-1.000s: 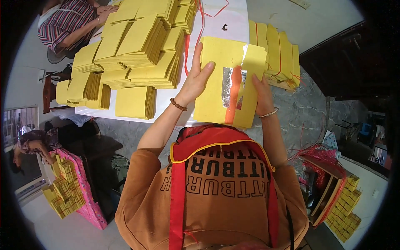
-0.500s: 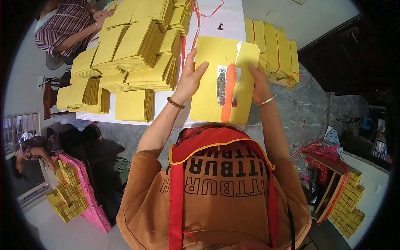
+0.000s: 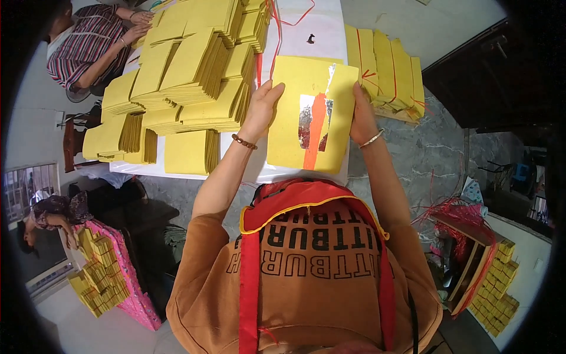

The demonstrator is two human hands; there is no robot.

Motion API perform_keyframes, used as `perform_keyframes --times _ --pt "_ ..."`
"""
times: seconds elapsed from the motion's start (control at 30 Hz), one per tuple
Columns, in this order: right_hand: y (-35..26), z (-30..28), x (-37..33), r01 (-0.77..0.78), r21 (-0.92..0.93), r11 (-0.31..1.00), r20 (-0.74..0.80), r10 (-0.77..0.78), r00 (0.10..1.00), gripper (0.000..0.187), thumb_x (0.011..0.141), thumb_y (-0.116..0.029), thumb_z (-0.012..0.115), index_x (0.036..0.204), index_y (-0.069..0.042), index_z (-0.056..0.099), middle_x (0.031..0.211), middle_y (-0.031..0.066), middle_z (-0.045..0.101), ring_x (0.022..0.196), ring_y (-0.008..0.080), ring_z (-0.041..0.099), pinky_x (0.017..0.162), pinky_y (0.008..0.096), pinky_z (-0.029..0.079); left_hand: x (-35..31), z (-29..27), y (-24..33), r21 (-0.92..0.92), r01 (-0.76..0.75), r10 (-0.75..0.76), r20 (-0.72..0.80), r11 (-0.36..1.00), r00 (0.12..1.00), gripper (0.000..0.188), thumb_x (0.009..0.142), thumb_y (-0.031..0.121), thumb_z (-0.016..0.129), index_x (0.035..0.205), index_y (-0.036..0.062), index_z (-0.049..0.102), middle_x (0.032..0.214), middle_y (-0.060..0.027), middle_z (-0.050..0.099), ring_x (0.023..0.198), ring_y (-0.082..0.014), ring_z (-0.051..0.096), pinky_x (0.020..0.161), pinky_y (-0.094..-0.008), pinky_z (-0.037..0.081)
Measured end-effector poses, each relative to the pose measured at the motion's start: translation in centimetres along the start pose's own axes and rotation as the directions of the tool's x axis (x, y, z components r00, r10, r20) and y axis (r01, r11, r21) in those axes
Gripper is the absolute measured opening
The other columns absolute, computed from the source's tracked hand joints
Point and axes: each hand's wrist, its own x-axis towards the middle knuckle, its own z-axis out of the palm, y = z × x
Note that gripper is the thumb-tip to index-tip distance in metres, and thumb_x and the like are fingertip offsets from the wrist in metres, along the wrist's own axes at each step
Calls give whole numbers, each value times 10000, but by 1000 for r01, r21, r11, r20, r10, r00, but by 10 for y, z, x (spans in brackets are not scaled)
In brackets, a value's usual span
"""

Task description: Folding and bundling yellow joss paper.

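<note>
Upright between my hands, at the near edge of the white-covered table (image 3: 300, 53), is a stack of yellow joss paper (image 3: 284, 133). Its top sheet bears a silver foil patch with an orange stripe down the middle. My left hand (image 3: 263, 109) grips the left edge, thumb on the front. Along the right edge my right hand (image 3: 362, 115) closes on it, its fingers partly hidden. How many sheets are held I cannot tell. Large piles of folded yellow paper (image 3: 191, 65) stand on the table just left of my left hand.
Red string (image 3: 277, 41) and a small dark scrap (image 3: 311, 39) lie on the table. Tied yellow bundles (image 3: 383, 65) stand beyond its right side. A person in a striped top (image 3: 97, 44) works at far left; another sits by a pink-covered table (image 3: 132, 283). Red strings hang over a wooden stand (image 3: 466, 236).
The joss paper has shifted slightly left and its top edge sits a little lower, both hands moving with it. The co-worker's hands at far left have moved apart.
</note>
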Motion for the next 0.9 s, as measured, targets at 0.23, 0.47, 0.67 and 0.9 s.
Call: perform_keyframes --times 0.23,0.47,0.67,0.9 --pt "7 -13 6 7 72 997 44 -10 999 392 938 -360 416 1193 -69 474 1115 30 568 994 135 557 839 292 465 0 3 0 22 12 -12 -30 1000 999 232 909 145 465 1063 -18 522 1004 -59 596 879 -95 553 761 -236 446" --pt "-1 8 -5 75 -3 997 67 -74 995 342 934 -298 442 1189 -71 463 1101 19 559 976 121 557 829 286 470 1 4 1 -13 -1 0 -44 1000 999 189 901 132 484 1010 -11 541 937 -29 589 802 -68 530 700 -215 433" --pt "0 8 -3 86 -38 996 45 -84 995 350 941 -270 433 1219 -58 420 1094 40 536 970 139 544 826 296 465 3 -2 -5 8 -21 21 -48 1000 999 156 894 124 503 975 -3 543 858 9 564 723 -35 479 622 -184 393" --pt "-2 1 4 91 -23 996 62 -90 994 342 939 -280 430 1195 -53 447 1107 47 558 982 141 562 821 301 482 -1 5 8 50 -84 88 -79 995 993 431 862 56 526 1239 -13 329 934 -47 572 807 -89 534 710 -221 438"
